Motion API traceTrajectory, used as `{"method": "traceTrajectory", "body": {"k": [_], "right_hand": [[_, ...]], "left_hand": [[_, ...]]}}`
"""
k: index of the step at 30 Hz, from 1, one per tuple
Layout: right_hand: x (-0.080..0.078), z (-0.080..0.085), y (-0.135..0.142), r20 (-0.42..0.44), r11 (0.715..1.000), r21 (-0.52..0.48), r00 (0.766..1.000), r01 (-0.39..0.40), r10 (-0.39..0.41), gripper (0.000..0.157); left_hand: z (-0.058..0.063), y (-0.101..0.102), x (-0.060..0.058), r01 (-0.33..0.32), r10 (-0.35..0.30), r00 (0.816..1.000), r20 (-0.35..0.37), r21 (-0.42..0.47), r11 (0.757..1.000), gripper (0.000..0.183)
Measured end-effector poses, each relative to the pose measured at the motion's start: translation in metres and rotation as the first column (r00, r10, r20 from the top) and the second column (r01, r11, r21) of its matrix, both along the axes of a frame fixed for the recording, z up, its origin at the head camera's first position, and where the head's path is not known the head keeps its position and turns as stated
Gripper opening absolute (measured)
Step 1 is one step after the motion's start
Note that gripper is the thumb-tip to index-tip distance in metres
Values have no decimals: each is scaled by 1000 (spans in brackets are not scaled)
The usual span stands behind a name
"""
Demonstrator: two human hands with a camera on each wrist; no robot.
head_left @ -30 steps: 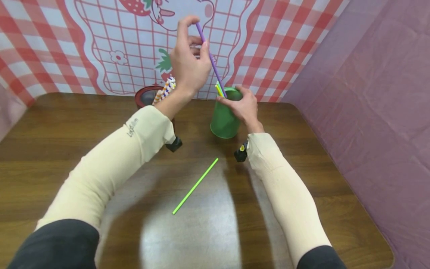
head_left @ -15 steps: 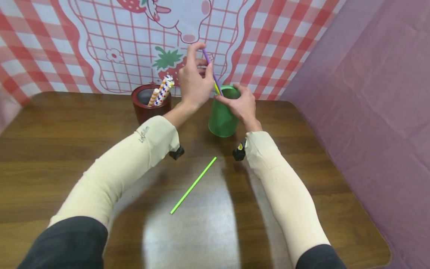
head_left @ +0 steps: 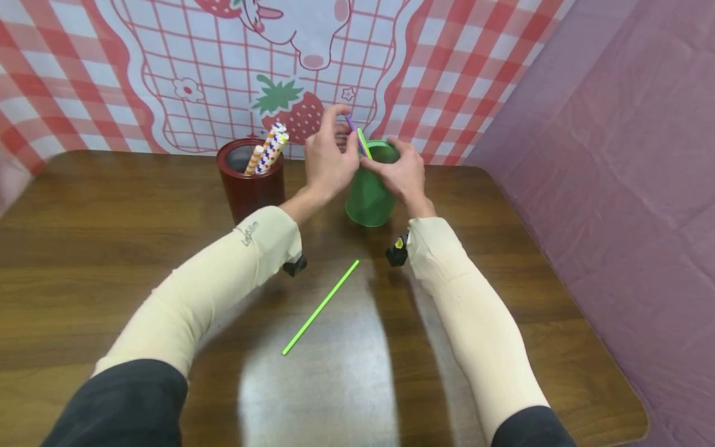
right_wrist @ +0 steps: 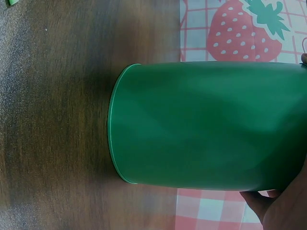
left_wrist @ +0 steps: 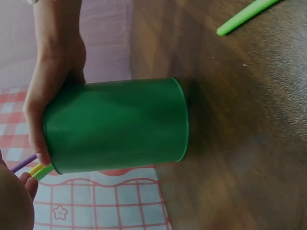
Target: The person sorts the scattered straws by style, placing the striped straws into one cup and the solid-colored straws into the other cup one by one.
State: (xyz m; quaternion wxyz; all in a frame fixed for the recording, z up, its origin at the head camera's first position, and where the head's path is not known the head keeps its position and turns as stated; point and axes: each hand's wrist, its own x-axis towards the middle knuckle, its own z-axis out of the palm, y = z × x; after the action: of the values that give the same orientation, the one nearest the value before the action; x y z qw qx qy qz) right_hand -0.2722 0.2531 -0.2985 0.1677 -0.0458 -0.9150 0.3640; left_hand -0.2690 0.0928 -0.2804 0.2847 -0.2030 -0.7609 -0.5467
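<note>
A purple straw [head_left: 350,122] slants down into the mouth of the green cylindrical container [head_left: 371,198]. My left hand [head_left: 331,155] pinches that straw between thumb and fingers, close to the container's rim. Right beside it, a green straw and a yellow one [left_wrist: 35,169] stick out of the same opening. My right hand [head_left: 406,174] grips the container [right_wrist: 206,127] around its rim, thumb toward the straws and fingers on the far side. The container stands upright on the table; its inside is mostly hidden. One bright green straw [head_left: 321,307] lies diagonally on the table in front.
To the left stands a dark red round container [head_left: 254,195] holding several patterned paper straws [head_left: 272,151]. Behind the wooden table [head_left: 112,261] hangs a checked cloth with strawberries [head_left: 296,118]. A pinkish-purple cloth [head_left: 603,155] closes off the right side.
My left hand has come down toward the green container, and the purple straw has slid deeper into it. The right hand keeps its grip on the rim.
</note>
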Motion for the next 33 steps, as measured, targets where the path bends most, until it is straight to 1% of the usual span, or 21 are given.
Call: {"method": "traceTrajectory", "body": {"k": [3, 9, 13, 17, 19, 22, 23, 25, 27, 28, 30, 33], "right_hand": [[0, 0, 0, -4, 1000, 2, 1000, -3, 3, 87], [0, -2, 0, -13, 1000, 26, 1000, 6, -6, 86], [0, -2, 0, -15, 1000, 24, 1000, 11, -11, 86], [0, -2, -1, -13, 1000, 20, 1000, 13, -13, 88], [-1, -1, -1, -12, 1000, 20, 1000, 15, -15, 89], [-1, 0, -2, -10, 1000, 21, 1000, 18, -18, 88], [-1, 0, -2, -9, 1000, 21, 1000, 17, -17, 88], [-1, 1, -2, -8, 1000, 19, 1000, 13, -13, 87], [-1, 1, -2, -4, 1000, 17, 1000, 5, -5, 85], [-1, 1, -2, -3, 1000, 16, 1000, 3, -3, 85], [-1, 1, -2, -2, 1000, 14, 1000, 5, -5, 85], [-1, 0, -1, -2, 1000, 16, 1000, 15, -15, 86]], "left_hand": [[-4, 0, 0, -1, 2, 1000, 27, -39, 999, 31], [-11, 0, 2, 5, -2, 1000, 25, -101, 995, 27], [-14, -1, 4, 13, -11, 1000, 19, -120, 993, 26], [-16, -7, 5, 17, -11, 999, 41, -151, 988, 25], [-19, -11, 8, 32, -19, 997, 75, -184, 982, 23], [-27, -18, 11, 62, -34, 993, 111, -266, 962, 18], [-30, -20, 13, 81, -47, 992, 118, -299, 951, 16], [-39, -24, 18, 113, -69, 989, 128, -380, 918, 15], [-48, -26, 26, 146, -90, 986, 141, -469, 871, 15], [-52, -26, 30, 167, -100, 983, 155, -512, 843, 15], [-60, -26, 39, 211, -116, 974, 194, -592, 778, 15], [-69, -25, 52, 281, -144, 957, 253, -676, 681, 14]]}}
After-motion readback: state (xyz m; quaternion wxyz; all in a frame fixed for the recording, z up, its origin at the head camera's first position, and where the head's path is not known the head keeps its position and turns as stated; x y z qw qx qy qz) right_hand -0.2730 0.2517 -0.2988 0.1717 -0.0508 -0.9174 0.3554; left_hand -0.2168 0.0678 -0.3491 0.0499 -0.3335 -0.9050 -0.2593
